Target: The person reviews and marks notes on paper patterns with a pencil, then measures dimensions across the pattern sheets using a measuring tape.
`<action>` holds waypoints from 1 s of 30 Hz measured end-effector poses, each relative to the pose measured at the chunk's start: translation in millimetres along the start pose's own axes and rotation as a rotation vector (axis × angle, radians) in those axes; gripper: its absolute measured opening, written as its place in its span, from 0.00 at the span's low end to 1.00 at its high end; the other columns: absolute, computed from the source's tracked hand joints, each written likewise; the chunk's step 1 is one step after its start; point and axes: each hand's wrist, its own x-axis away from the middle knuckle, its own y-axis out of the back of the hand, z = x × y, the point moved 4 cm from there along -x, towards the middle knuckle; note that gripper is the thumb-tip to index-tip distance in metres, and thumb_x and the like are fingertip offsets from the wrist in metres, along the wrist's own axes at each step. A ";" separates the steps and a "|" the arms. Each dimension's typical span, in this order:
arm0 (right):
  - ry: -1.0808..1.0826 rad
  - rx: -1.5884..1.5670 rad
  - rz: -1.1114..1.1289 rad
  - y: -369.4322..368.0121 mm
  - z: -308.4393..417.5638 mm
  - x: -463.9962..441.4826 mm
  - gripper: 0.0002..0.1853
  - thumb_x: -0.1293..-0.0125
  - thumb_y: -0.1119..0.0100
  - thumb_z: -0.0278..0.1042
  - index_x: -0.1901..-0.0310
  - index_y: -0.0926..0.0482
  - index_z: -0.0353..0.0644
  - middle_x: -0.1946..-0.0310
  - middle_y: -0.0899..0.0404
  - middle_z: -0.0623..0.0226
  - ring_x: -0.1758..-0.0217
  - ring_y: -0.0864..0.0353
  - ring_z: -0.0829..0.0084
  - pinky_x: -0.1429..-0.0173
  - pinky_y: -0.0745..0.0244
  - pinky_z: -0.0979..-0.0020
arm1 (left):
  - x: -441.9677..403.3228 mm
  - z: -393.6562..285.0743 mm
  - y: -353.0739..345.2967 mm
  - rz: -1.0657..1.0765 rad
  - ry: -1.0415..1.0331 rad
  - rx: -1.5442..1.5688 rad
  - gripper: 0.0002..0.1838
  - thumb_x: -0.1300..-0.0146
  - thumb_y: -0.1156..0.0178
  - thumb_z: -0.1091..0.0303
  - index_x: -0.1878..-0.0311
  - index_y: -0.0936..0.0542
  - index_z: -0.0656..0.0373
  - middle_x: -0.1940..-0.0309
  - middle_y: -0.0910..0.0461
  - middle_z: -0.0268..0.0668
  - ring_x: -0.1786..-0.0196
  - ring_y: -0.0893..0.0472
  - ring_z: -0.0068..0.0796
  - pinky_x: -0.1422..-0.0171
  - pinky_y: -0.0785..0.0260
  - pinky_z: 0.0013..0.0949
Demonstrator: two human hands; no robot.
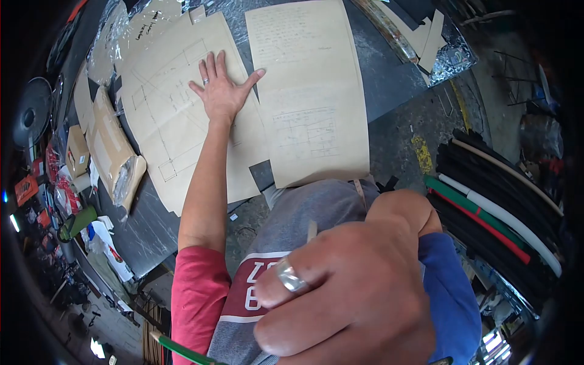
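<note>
My left hand lies flat with fingers spread on a large tan paper sheet that carries ruled line drawings. Its thumb reaches toward a second tan sheet on the right, covered in faint handwriting and a sketched grid. Very close to the camera, my right hand is curled closed, with a ring on one finger. A green pencil juts out to the left below this hand, its pointed tip showing. Most of the pencil is hidden by the hand and the lower frame edge.
A dark table bears the sheets. On the left lie a brown taped package and a small cardboard box. Paper strips sit at the far right corner. Rolls of black, green, red and white material are stacked at right.
</note>
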 end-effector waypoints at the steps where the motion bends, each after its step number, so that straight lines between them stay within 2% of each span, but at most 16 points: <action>1: -0.001 0.006 -0.002 -0.2 -1.2 -1.2 0.12 0.42 0.36 0.38 0.69 0.23 0.35 0.71 0.26 0.60 0.69 0.22 0.61 0.60 0.24 0.58 | 0.0 -0.5 0.4 -0.005 0.000 0.002 0.69 0.50 0.41 0.10 0.14 0.42 0.50 0.11 0.50 0.40 0.09 0.58 0.42 0.13 0.73 0.75; 4: -0.034 -0.108 0.175 -3.9 -4.1 -9.1 0.13 0.41 0.37 0.38 0.68 0.23 0.36 0.69 0.24 0.58 0.68 0.21 0.60 0.60 0.23 0.57 | 1.8 0.2 -0.9 -0.005 -0.008 0.002 0.69 0.50 0.41 0.11 0.14 0.42 0.50 0.11 0.50 0.40 0.09 0.57 0.42 0.13 0.73 0.76; 5: -0.040 -0.099 0.173 -0.2 -3.3 -15.3 0.13 0.41 0.37 0.38 0.68 0.23 0.36 0.69 0.24 0.58 0.68 0.21 0.60 0.60 0.23 0.57 | 1.0 1.1 -0.7 -0.010 -0.007 -0.005 0.69 0.50 0.41 0.11 0.14 0.42 0.50 0.12 0.50 0.40 0.09 0.57 0.42 0.13 0.73 0.76; 8: -0.181 -0.527 0.342 5.2 3.9 -33.9 0.06 0.38 0.35 0.31 0.71 0.22 0.48 0.76 0.27 0.73 0.76 0.28 0.71 0.76 0.40 0.68 | -2.1 -2.2 -0.8 -0.013 -0.013 -0.002 0.69 0.50 0.40 0.11 0.14 0.41 0.51 0.12 0.49 0.40 0.09 0.57 0.42 0.14 0.72 0.77; 20: -0.152 -0.461 0.282 3.7 1.8 -23.5 0.07 0.37 0.35 0.35 0.70 0.22 0.46 0.74 0.27 0.71 0.73 0.26 0.70 0.73 0.36 0.66 | 0.4 0.5 -2.9 -0.045 -0.013 -0.012 0.69 0.51 0.41 0.10 0.14 0.41 0.51 0.12 0.48 0.39 0.09 0.56 0.42 0.14 0.71 0.77; 23: -0.129 -0.445 0.265 8.7 21.4 -14.2 0.08 0.37 0.35 0.36 0.70 0.22 0.46 0.74 0.27 0.71 0.73 0.26 0.69 0.72 0.35 0.66 | -0.4 1.4 -2.9 -0.050 -0.014 -0.003 0.70 0.51 0.41 0.09 0.14 0.41 0.50 0.12 0.48 0.39 0.09 0.56 0.42 0.14 0.71 0.77; 30: -0.103 -0.366 0.219 8.0 -1.6 -17.0 0.09 0.36 0.35 0.38 0.69 0.22 0.45 0.73 0.27 0.70 0.71 0.25 0.68 0.70 0.33 0.65 | -0.5 1.7 -4.7 -0.052 -0.021 0.002 0.70 0.52 0.42 0.08 0.14 0.42 0.50 0.12 0.48 0.40 0.10 0.55 0.42 0.13 0.73 0.76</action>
